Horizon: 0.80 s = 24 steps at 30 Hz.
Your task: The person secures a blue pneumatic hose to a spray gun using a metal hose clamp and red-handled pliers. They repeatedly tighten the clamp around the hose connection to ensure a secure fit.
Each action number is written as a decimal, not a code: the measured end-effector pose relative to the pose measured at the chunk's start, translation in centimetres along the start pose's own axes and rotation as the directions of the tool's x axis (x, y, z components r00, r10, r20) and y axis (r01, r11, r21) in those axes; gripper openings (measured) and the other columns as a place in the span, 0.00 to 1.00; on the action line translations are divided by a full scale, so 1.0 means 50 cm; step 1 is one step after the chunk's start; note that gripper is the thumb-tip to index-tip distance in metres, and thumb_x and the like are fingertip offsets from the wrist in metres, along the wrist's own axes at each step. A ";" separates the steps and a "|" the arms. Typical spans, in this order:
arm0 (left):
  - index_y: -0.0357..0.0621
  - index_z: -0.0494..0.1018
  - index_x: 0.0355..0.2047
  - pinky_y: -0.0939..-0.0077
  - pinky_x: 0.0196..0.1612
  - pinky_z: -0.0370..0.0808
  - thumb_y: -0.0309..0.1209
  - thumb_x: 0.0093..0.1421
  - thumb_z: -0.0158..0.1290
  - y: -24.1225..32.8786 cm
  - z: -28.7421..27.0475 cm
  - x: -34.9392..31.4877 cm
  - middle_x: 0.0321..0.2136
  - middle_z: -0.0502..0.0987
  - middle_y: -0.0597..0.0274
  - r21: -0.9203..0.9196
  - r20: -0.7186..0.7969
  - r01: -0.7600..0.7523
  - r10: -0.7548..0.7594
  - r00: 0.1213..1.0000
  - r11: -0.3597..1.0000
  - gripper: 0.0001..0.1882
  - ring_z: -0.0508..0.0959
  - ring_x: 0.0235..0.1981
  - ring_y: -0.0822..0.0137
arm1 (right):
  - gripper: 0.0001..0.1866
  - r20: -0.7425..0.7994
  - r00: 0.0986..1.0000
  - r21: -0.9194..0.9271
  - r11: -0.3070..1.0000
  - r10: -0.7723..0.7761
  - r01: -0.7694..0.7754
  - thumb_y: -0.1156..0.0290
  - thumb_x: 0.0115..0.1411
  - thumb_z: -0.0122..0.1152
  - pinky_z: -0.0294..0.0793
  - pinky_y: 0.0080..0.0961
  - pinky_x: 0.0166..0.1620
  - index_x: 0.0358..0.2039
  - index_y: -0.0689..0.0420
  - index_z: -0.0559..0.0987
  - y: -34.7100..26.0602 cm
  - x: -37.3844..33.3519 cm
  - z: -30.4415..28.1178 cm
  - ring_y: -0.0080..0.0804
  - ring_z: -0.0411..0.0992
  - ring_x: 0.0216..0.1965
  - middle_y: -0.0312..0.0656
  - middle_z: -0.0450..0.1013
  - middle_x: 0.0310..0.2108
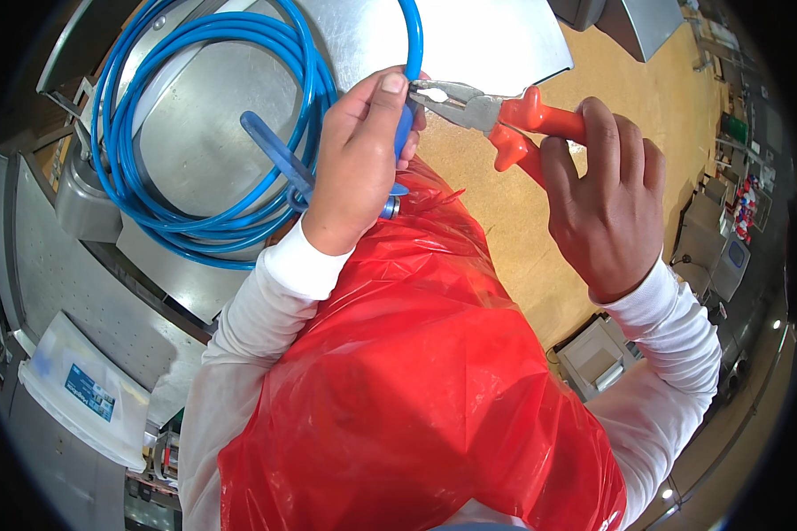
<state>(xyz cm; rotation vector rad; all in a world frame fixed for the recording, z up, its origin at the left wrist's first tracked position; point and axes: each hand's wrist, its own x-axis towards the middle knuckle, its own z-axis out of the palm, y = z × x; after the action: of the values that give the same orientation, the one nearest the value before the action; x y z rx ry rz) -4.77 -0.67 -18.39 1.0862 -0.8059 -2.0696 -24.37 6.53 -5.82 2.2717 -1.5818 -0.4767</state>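
Note:
My left hand (356,146) is closed around what looks like a blue spray gun (277,152), whose lever sticks out to the left of my wrist and whose metal-tipped end shows below it. A blue hose (414,40) runs from the far edge down to the top of that grip. In my right hand (607,195) are pliers (480,110) with orange-red handles, the handles spread somewhat apart. Their jaws meet the hose joint beside my left thumb; the exact spot they bite is partly hidden by my fingers.
The rest of the hose lies as a loose coil (205,228) on a metal surface (208,133) at the left. A lidded whitish tub (88,389) stands at the lower left. A red plastic apron (416,354) covers my front. Beyond is a yellowish floor (522,230).

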 end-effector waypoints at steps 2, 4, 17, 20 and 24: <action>0.41 0.79 0.53 0.85 0.28 0.66 0.44 0.80 0.45 -0.003 0.001 0.000 0.28 0.75 0.70 0.003 0.010 -0.024 0.024 1.000 1.000 0.21 0.67 0.24 0.82 | 0.10 0.075 0.997 0.009 1.000 0.022 -0.022 0.67 0.58 0.69 0.70 0.38 0.41 0.39 0.51 0.79 -0.004 -0.004 -0.004 0.40 0.72 0.43 0.41 0.71 0.46; 0.41 0.79 0.53 0.85 0.29 0.66 0.44 0.80 0.45 -0.005 0.002 -0.003 0.28 0.75 0.70 0.012 0.008 -0.038 0.038 0.999 0.999 0.20 0.67 0.24 0.82 | 0.11 0.173 0.984 0.268 0.960 0.034 -0.081 0.70 0.56 0.69 0.71 0.38 0.38 0.40 0.53 0.79 -0.001 -0.005 -0.003 0.41 0.72 0.40 0.42 0.70 0.43; 0.40 0.79 0.54 0.85 0.30 0.66 0.43 0.80 0.45 0.000 -0.001 -0.009 0.29 0.74 0.71 0.043 0.026 -0.106 0.105 0.994 0.993 0.21 0.67 0.25 0.82 | 0.17 0.463 0.450 0.120 -0.449 -0.764 -0.886 0.82 0.39 0.56 0.80 0.36 0.31 0.35 0.65 0.75 0.154 0.060 0.134 0.42 0.79 0.26 0.58 0.79 0.39; 0.40 0.79 0.54 0.85 0.30 0.66 0.44 0.81 0.45 0.007 0.000 -0.006 0.29 0.74 0.70 0.021 0.001 -0.064 0.064 0.998 0.998 0.21 0.67 0.25 0.82 | 0.19 0.495 0.573 0.463 -0.359 -0.654 -0.810 0.84 0.41 0.55 0.79 0.33 0.33 0.38 0.65 0.77 0.130 0.045 0.114 0.40 0.79 0.28 0.56 0.79 0.39; 0.40 0.77 0.57 0.83 0.32 0.68 0.48 0.79 0.46 0.009 -0.020 -0.010 0.31 0.77 0.65 0.062 0.012 -0.047 0.047 0.999 0.997 0.24 0.72 0.28 0.79 | 0.19 0.372 0.883 0.927 0.167 -0.287 -0.336 0.82 0.47 0.58 0.76 0.40 0.45 0.43 0.61 0.78 0.109 0.010 0.030 0.45 0.77 0.41 0.51 0.75 0.44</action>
<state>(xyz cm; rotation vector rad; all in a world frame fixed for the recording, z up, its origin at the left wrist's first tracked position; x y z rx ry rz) -3.56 -0.77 -18.29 1.0800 -0.8977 -2.0248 -29.41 4.14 -4.77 3.1726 -2.8172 0.2362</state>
